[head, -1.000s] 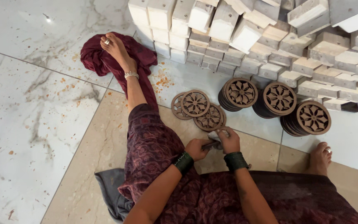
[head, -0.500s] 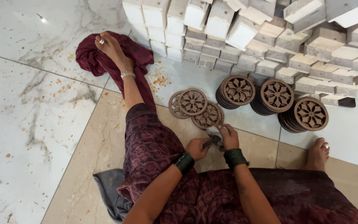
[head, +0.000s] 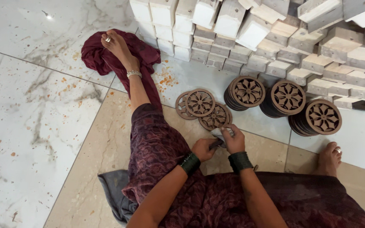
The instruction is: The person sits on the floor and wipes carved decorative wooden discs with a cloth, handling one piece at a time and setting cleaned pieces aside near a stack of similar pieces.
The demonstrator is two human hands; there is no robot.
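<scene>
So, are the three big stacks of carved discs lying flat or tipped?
Tipped: the stacks of carved discs lean against the wooden blocks, patterned faces angled up.

The person wears a dark maroon garment (head: pixel 161 152) with a fine printed pattern, draped over the lap and down one leg. Each wrist carries a broad dark cuff of stacked bangles: left hand (head: pixel 202 148), right hand (head: pixel 234 140). A silver anklet (head: pixel 134 74) circles one ankle, and both feet bear toe rings (head: pixel 108 39).

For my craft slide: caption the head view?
Seated on the floor, both hands, left hand and right hand, work a small piece beside carved wooden discs.
</scene>
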